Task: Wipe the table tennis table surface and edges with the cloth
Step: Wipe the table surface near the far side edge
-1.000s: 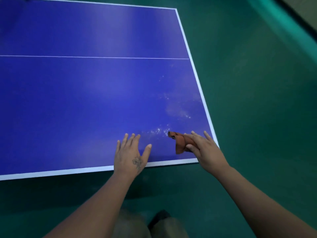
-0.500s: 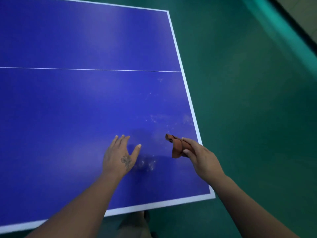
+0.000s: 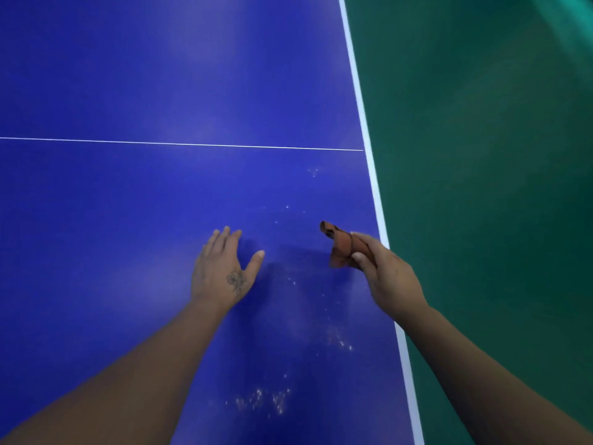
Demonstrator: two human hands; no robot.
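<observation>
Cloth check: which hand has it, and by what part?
The right hand pinches the bunched orange-brown cloth at its near end; the left hand holds nothing.

Dark green floor (image 3: 481, 187) right of table; lighter teal band (image 3: 574, 24) at upper right corner.

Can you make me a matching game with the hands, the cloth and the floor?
Things:
1. left hand
2. right hand
3. cloth
4. floor

Descriptions:
A. green, beside the table's white edge
B. orange-brown and bunched up
C. fingers straight, over the blue table
D. pinching something near the table's right edge

Pairs: 1-C, 2-D, 3-B, 4-A
</observation>
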